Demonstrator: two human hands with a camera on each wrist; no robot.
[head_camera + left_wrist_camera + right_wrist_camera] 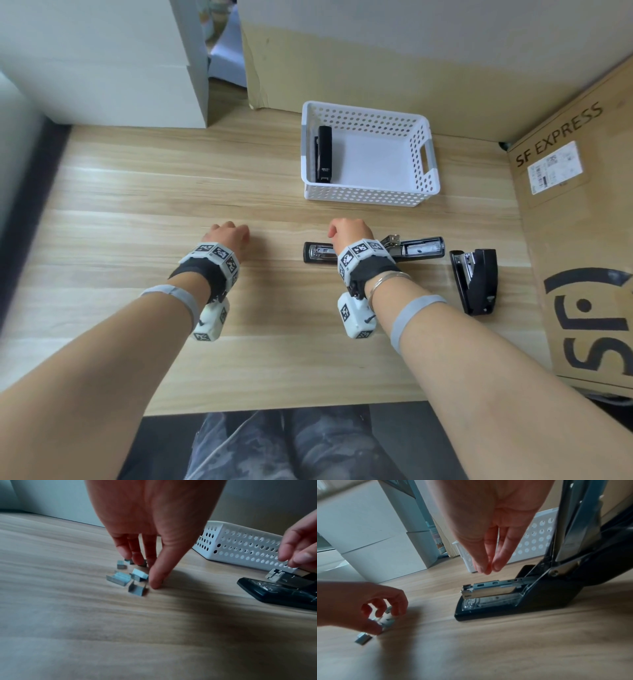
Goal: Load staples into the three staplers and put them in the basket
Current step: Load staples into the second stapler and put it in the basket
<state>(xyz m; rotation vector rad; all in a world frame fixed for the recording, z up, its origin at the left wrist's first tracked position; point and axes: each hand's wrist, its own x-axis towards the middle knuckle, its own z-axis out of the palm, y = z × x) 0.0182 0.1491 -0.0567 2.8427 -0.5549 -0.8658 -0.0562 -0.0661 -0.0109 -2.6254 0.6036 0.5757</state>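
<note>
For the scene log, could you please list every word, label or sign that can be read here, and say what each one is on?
"SF EXPRESS": printed in dark letters on the cardboard box at the right edge of the table.
Large "SF" logo: painted on the same box, lower down, partly cut off by the picture's edge.
White shipping label on that box: barcodes and print too small to read.
Stapler in the basket: pale brand mark near its front end, too small to read.
</note>
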